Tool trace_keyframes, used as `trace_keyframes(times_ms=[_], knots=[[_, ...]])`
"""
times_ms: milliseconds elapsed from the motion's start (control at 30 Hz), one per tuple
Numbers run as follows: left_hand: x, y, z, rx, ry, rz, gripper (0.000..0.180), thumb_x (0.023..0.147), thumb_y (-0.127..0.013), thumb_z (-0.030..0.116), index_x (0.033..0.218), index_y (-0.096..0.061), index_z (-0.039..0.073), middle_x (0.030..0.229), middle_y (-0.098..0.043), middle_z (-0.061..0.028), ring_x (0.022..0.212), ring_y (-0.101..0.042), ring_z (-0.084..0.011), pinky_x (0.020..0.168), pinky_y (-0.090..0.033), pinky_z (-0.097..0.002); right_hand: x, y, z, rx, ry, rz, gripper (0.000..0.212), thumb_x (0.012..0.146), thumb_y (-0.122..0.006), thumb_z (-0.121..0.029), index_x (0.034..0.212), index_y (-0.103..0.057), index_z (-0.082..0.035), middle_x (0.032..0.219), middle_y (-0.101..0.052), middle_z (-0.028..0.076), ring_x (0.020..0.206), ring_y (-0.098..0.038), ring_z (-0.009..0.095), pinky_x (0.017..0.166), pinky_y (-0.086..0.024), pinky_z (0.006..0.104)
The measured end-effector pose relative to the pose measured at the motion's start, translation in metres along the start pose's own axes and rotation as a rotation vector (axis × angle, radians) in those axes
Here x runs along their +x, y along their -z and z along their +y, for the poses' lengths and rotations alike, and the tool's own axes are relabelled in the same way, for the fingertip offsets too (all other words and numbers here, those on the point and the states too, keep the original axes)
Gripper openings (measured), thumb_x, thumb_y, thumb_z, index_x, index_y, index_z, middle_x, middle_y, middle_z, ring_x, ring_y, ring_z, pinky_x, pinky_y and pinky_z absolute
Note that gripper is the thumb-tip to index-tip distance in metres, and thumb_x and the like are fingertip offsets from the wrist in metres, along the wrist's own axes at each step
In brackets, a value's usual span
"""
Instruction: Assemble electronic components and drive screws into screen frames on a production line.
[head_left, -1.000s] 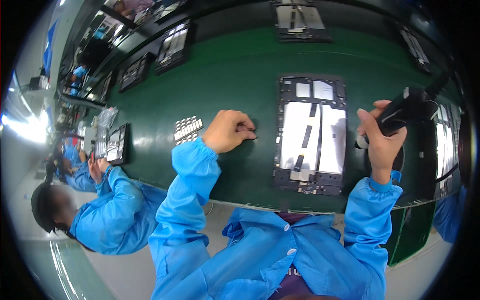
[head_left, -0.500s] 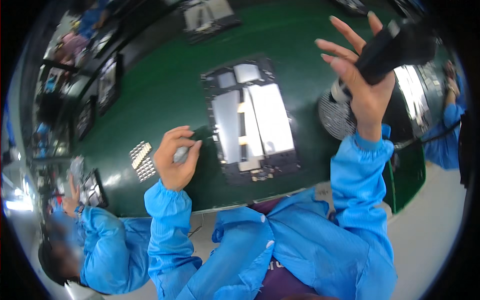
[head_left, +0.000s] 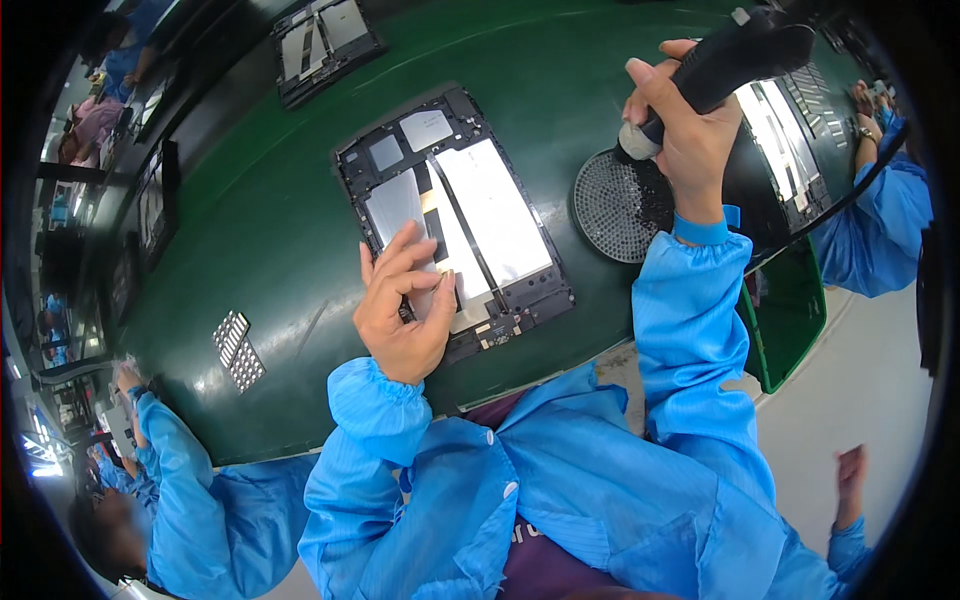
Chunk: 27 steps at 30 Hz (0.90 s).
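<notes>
My right hand is closed round a black electric screwdriver with a pale band near its lower end. That end is over a round grey tray full of small holes; dark specks, probably screws, lie on its right side. Before me lies an opened tablet with silver-white battery cells and a dark strip down the middle. Above its lower left edge is my left hand, index finger and thumb pinched together, other fingers loosely bent. Whatever the pinch holds is too small to make out.
Small perforated silver strips lie to the left on the green table. Other opened tablets are at the back and right. A black cable crosses at right. Co-workers in blue sleeves sit on both sides.
My left hand has moved right, from beside the tablet to over its edge. My right fingers, spread before, have closed on the screwdriver, whose end is over the tray. The whole view has shifted.
</notes>
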<state>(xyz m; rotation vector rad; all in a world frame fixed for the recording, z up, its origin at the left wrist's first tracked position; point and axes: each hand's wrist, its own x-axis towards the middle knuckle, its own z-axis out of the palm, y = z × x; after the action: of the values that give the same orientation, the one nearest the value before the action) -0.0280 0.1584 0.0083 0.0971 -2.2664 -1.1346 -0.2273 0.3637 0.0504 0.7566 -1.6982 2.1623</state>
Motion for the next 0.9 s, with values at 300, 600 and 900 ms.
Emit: trace_keyframes(times_ms=[300,600,900], knots=[[0.003,-0.007,0.003,-0.016,0.03,-0.038,0.015,0.067,-0.071,0.001,0.071,-0.059,0.009,0.074,-0.066,-0.0036,0.086,-0.064,-0.0203,0.104,-0.017,-0.0563,0.0,-0.006,0.008,-0.041,-0.032,-0.01,0.027,0.077,-0.066,0.001,0.099,-0.05,0.003,0.06,-0.056,0.006,0.049,-0.054,0.014,0.049,-0.044,0.0253],[0.002,-0.01,0.007,0.016,0.042,-0.064,0.011,0.068,-0.073,0.005,0.075,-0.065,0.008,0.076,-0.066,-0.0049,0.08,-0.063,-0.0187,0.104,-0.016,-0.0559,0.002,-0.006,0.012,-0.059,-0.016,-0.023,0.024,0.073,-0.072,-0.005,0.091,-0.056,0.001,0.059,-0.058,0.003,0.047,-0.055,0.011,0.045,-0.042,0.0221],[0.01,0.024,-0.013,0.039,-0.022,0.029,0.011,0.07,-0.071,0.004,0.08,-0.066,0.004,0.076,-0.065,-0.0061,0.076,-0.063,-0.0171,0.092,-0.038,-0.0463,-0.011,-0.031,-0.016,-0.028,-0.054,0.065,0.029,0.076,-0.064,0.003,0.103,-0.051,0.002,0.064,-0.056,0.006,0.05,-0.052,0.012,0.051,-0.043,0.027]])
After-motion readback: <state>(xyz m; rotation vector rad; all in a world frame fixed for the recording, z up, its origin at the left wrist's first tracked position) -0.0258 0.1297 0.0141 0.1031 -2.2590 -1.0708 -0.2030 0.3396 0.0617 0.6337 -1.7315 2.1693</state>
